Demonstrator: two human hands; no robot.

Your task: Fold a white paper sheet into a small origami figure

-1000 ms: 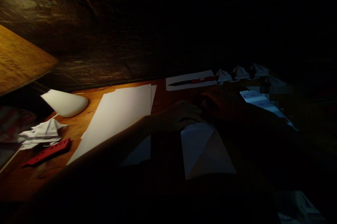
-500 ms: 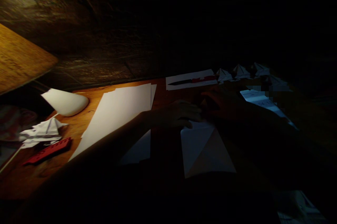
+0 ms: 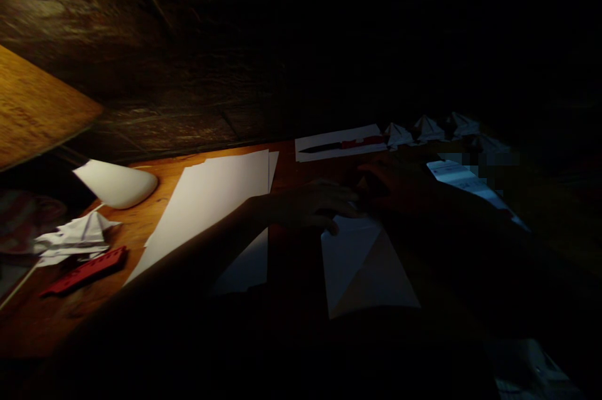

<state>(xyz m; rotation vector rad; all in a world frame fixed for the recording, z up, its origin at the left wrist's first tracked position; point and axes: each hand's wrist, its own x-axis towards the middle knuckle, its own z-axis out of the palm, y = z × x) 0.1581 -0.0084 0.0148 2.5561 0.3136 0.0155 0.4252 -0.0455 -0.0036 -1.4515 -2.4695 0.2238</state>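
Note:
A partly folded sheet of white paper [image 3: 367, 268] lies on the wooden table before me, with a diagonal crease across it. At its far edge is my left hand [image 3: 324, 202], fingers bent over the edge and thumb on the near face. My right hand [image 3: 397, 185] is very dark, its fingers curled together at the same edge, close to the left fingertips. Shadow hides exactly how the fingertips meet the paper. Beneath my left forearm lies a stack of white sheets [image 3: 221, 187], in lamplight.
A knife with a red handle [image 3: 362, 142] lies on a paper strip, beside several folded paper shapes [image 3: 427, 128]. At left are a red ruler-like piece [image 3: 87, 270], crumpled folded paper [image 3: 84, 234], a white lamp base [image 3: 122, 184] and a wooden panel [image 3: 42, 105]. A bluish-lit sheet [image 3: 463, 180] lies right.
My left thumb has drawn slightly back toward me and left along the paper. Both hands stay at the sheet's far edge; the view has shifted a little.

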